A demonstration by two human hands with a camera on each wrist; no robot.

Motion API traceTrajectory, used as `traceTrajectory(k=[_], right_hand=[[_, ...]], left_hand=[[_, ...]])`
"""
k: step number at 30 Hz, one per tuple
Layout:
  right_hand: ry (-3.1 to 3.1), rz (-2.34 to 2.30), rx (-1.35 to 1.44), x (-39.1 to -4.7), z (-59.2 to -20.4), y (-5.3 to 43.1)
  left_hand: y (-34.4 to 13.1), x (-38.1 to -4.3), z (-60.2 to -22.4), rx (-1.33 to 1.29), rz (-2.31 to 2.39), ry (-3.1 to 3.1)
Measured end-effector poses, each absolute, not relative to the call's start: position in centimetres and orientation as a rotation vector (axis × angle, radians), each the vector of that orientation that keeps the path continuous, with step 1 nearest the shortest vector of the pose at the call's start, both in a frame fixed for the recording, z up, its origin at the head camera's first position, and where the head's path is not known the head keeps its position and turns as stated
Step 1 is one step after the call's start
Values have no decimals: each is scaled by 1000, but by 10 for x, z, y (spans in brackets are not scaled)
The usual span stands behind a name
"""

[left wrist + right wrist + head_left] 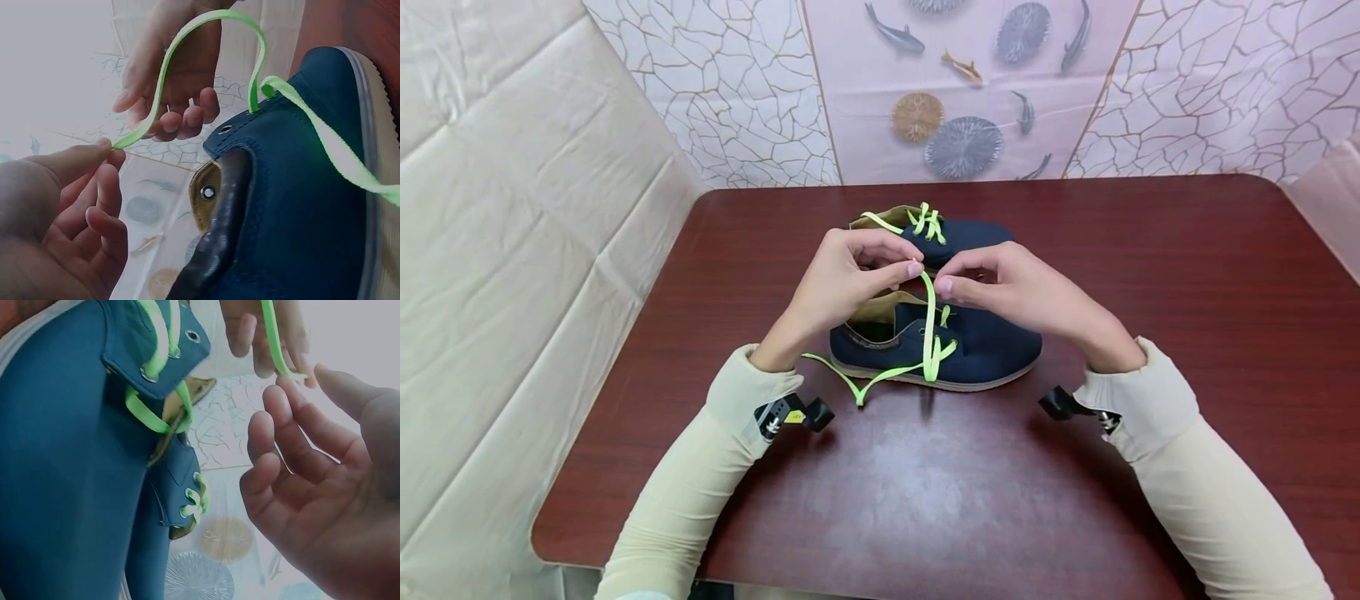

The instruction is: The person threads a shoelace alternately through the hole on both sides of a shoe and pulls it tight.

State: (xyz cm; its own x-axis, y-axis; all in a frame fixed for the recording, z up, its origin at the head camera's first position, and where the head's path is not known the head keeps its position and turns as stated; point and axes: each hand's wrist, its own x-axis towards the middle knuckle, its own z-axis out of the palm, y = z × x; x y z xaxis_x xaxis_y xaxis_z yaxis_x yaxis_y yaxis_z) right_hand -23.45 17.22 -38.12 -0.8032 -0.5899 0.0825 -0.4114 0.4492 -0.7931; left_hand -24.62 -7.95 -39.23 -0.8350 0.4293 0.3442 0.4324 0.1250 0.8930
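Observation:
A navy shoe [996, 342] with a tan sole stands on the table, toe to the right. Its neon-green shoelace [929, 329] rises from the eyelets to my left hand [838, 279], which pinches the end between thumb and index finger. The lace bends in an arc in the left wrist view. Beside it, my right hand [1026, 287] hovers over the shoe with fingers loosely bent. In the right wrist view, a gap shows between that hand's thumb [350, 394] and index finger, and it holds nothing. The lace's other end [859, 396] trails toward the front left.
Behind stands a second navy shoe [977, 235], also with green laces, partly hidden by the hands. Both shoes are on a dark red wooden table [1187, 333]. Patterned cloth [955, 83] hangs behind the table's far edge.

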Motion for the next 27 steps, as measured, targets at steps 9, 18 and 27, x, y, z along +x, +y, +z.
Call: traceTrajectory(k=[9,18,27], right_hand=[[2605,-1293,-766,-233,-387,161],[2653,-1309,-722,-234,-389,161],[2629,-1266,-632,-233,-384,163]], left_hand=[[-76,-248,-398,-882,-1899,-2327],[-82,-252,-397,-964,-1690,-2518],[-95,-265,-404,-1176,-1193,-2780]])
